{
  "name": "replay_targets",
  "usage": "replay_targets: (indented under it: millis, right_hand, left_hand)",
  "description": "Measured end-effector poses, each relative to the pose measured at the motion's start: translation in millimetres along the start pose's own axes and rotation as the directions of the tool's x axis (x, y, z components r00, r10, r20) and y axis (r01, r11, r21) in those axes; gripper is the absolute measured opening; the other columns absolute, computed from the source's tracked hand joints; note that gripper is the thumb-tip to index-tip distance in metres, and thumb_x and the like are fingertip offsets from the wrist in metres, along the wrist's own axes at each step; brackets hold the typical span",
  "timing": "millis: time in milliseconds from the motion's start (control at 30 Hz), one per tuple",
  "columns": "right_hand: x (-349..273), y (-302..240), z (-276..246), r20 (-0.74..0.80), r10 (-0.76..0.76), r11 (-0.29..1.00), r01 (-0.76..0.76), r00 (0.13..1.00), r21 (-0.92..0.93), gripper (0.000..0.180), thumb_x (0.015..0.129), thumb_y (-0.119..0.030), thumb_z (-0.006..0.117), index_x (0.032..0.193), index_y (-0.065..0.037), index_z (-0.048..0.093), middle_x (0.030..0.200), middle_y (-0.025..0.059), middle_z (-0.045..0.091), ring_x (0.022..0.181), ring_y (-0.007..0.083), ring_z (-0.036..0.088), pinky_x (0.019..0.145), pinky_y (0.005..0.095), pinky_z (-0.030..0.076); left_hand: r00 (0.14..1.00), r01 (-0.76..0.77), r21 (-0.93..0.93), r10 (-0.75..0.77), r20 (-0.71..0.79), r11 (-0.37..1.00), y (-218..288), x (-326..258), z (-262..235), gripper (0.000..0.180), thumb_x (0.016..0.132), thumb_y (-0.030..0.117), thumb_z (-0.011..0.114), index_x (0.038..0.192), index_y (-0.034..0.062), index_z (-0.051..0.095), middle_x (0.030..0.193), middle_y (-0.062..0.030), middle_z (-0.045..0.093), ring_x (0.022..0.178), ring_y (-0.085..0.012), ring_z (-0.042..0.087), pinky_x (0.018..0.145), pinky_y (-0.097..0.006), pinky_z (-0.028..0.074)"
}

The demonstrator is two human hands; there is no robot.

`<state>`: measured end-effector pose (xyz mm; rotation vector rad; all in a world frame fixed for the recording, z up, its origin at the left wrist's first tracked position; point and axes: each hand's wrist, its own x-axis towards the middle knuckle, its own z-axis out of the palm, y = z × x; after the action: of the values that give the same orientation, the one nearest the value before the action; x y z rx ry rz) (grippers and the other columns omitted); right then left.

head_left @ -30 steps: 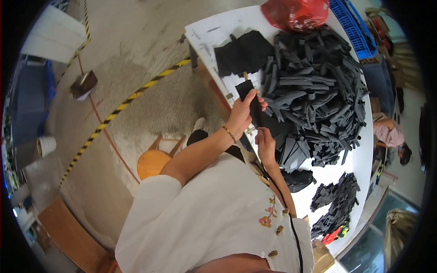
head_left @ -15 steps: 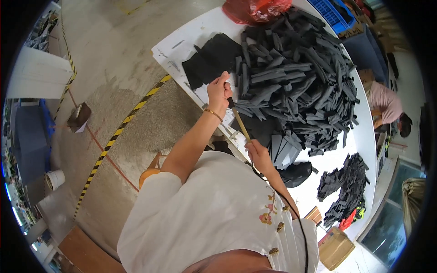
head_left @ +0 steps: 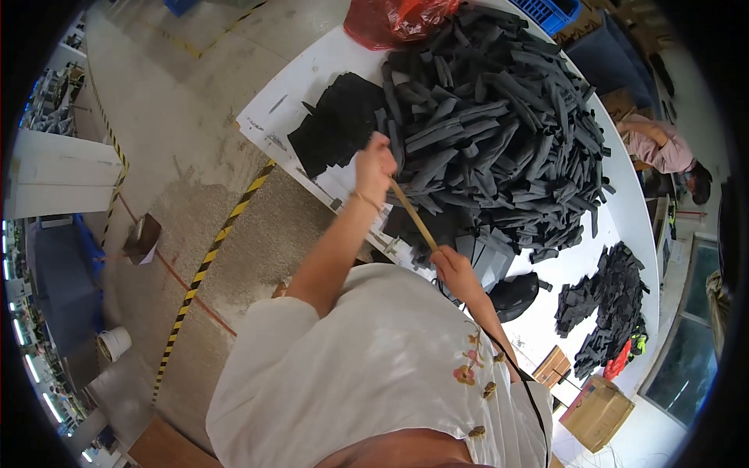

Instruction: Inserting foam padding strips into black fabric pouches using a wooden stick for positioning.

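A tan stick (head_left: 414, 213) slants between my hands over the near edge of a white table (head_left: 261, 121). My right hand (head_left: 457, 273) is closed round its lower end. My left hand (head_left: 376, 168), smeared by motion, is closed at the upper end; what its fingers hold is hidden. Just beyond the left hand lie flat black fabric pieces (head_left: 339, 117). To its right rises a large heap of dark grey fabric strips (head_left: 499, 125). Beside my right hand are a grey box-like device (head_left: 491, 261) and a rounded black object (head_left: 515, 298).
A red plastic bag (head_left: 398, 19) sits at the table's far end, near a blue crate (head_left: 550, 12). A smaller pile of dark pieces (head_left: 608, 304) and a cardboard box (head_left: 597, 413) are at right. Another person (head_left: 663, 144) is beyond the table. Striped tape (head_left: 207, 253) crosses the floor.
The view has shifted slightly. My left hand has moved a little and is blurred; the dark bit seen at the stick's upper end before no longer shows. My right hand keeps its grip.
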<state>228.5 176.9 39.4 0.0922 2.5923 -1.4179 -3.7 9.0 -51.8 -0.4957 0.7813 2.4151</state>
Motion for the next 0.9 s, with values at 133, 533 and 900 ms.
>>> replay_targets:
  millis: [133, 533, 900]
  right_hand:
    - [-23, -18, -40, 0.296, 0.192, 0.945, -0.258, 0.936, 0.201, 0.018, 0.096, -0.014, 0.046, 0.085, -0.001, 0.055, 0.06, 0.0032, 0.048, 0.052, 0.0111, 0.046, 0.051, 0.0259, 0.036]
    - [-8, -40, -58, -0.009, 0.214, 0.954, -0.207, 0.977, 0.219, 0.017, 0.089, -0.013, 0.062, 0.102, -0.003, 0.058, 0.073, 0.0066, 0.057, 0.067, 0.0114, 0.054, 0.06, 0.0256, 0.043]
    - [83, -44, 13, 0.099, -0.16, 0.932, 0.117, 0.982, 0.343, 0.015, 0.076, 0.005, 0.061, 0.088, 0.003, 0.053, 0.073, 0.0098, 0.045, 0.066, 0.0239, 0.048, 0.061, 0.0302, 0.039]
  left_hand:
    - [0.979, -0.184, -0.164, 0.165, -0.121, 0.969, 25, 15, 15, 0.026, 0.097, 0.028, 0.05, 0.08, 0.0098, 0.056, 0.049, 0.006, 0.033, 0.037, -0.0064, 0.026, 0.037, -0.023, 0.022]
    - [0.882, -0.383, -0.2, 0.293, -0.37, 0.902, 84, 42, -22, 0.026, 0.093, 0.033, 0.054, 0.074, 0.0148, 0.053, 0.047, 0.0062, 0.029, 0.037, -0.0094, 0.024, 0.039, -0.026, 0.026]
    - [0.984, -0.073, -0.214, 0.036, -0.172, 0.974, -5, 16, -21, 0.017, 0.09, 0.022, 0.055, 0.077, 0.0117, 0.054, 0.046, 0.007, 0.034, 0.035, -0.0074, 0.031, 0.036, -0.023, 0.024]
